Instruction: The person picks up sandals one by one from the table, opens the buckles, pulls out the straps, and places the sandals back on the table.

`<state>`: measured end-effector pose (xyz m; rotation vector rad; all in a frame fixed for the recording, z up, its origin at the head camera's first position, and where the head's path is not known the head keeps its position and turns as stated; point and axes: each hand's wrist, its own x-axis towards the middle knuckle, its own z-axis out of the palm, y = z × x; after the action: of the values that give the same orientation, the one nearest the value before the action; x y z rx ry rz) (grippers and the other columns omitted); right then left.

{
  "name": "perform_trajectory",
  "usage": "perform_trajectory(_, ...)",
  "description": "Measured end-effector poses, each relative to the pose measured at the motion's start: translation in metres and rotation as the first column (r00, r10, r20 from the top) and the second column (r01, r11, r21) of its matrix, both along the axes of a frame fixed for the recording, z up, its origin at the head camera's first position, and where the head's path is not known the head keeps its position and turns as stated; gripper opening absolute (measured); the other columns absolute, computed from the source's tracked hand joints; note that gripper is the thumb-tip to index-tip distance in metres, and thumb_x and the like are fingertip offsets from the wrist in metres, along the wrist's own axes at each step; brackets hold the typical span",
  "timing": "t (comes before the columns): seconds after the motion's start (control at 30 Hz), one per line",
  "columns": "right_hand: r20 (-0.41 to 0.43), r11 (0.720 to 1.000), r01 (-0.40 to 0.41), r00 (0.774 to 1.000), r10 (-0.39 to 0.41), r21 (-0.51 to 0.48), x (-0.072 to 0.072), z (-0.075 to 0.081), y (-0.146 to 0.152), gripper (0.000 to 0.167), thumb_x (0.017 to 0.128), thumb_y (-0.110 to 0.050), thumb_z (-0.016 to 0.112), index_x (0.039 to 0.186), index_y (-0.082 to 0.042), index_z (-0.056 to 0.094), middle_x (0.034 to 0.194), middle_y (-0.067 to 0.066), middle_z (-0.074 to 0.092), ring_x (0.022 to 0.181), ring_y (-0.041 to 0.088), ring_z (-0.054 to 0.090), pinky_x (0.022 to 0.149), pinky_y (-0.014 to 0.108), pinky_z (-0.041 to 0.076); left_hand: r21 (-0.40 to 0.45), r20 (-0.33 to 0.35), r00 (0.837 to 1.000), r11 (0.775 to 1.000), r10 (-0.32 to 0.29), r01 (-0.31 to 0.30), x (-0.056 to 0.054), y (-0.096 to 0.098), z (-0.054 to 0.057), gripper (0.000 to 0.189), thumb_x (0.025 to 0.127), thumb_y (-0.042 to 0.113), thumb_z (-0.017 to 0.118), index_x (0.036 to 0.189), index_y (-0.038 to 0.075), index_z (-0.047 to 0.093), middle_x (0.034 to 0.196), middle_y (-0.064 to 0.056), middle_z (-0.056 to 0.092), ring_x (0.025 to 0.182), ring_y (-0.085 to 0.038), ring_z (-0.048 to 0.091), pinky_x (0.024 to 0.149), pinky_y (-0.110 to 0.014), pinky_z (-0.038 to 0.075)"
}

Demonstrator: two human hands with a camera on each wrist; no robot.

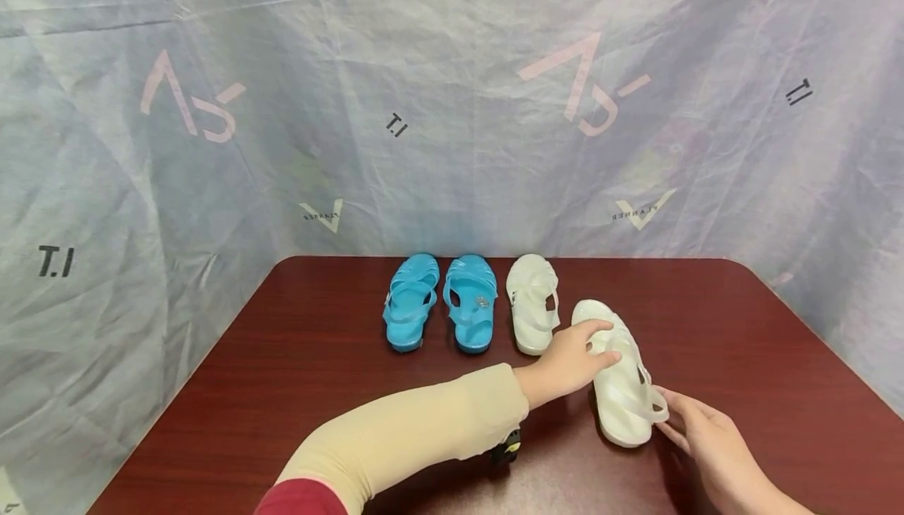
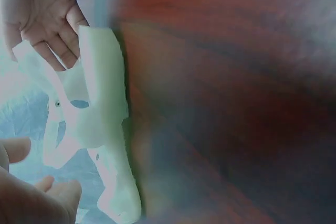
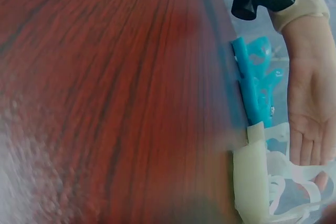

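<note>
A white jelly sandal (image 1: 621, 397) lies on the table at the right, toe tilted to the left and heel toward me. My left hand (image 1: 568, 362) reaches over its front straps, thumb and fingers spread apart. Beside the heel strap is my right hand (image 1: 713, 444), its fingertips right at the strap's outer side. In the left wrist view the right hand (image 2: 47, 11) shows its palm with fingers extended behind the sandal (image 2: 102, 82). The right wrist view shows the left hand (image 3: 312, 93) with straight fingers above the straps.
Left of this sandal stands its white mate (image 1: 526, 275), toe toward the back edge. Farther left are two blue sandals, one (image 1: 406, 330) beside the other (image 1: 473, 330). A grey printed cloth (image 1: 452, 107) hangs behind the dark red table (image 1: 297, 389). A black device (image 1: 505, 449) sits under the left wrist.
</note>
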<state>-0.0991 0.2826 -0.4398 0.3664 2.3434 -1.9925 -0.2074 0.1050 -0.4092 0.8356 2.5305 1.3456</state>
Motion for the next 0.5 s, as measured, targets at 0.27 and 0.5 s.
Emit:
perform_trajectory(0.27, 0.058, 0.999, 0.0, 0.998, -0.002, 0.037, -0.004, 0.005, 0.001, 0.06, 0.102, -0.023, 0.052, 0.145, 0.012, 0.03, 0.118, -0.01, 0.06, 0.092, -0.011, 0.059, 0.083, 0.021, 0.055, -0.086, -0.097, 0.991, 0.993, -0.092, 0.084, -0.008, 0.016, 0.002, 0.045, 0.089, 0.038, 0.069, 0.132, 0.027, 0.059, 0.133, 0.016, 0.058, 0.126, 0.001, 0.048, 0.101, -0.016, 0.041)
perform_trajectory(0.5, 0.087, 0.999, 0.022, 0.996, -0.025, 0.025, -0.008, 0.001, 0.004, 0.059, 0.1, -0.024, 0.054, 0.142, 0.013, 0.034, 0.11, -0.01, 0.062, 0.088, -0.007, 0.062, 0.082, 0.021, 0.055, -0.322, -0.312, 0.903, 0.927, -0.297, 0.194, -0.012, 0.032, 0.005, 0.033, 0.09, 0.041, 0.067, 0.118, 0.022, 0.069, 0.145, 0.014, 0.048, 0.14, -0.001, 0.034, 0.111, -0.012, 0.027)
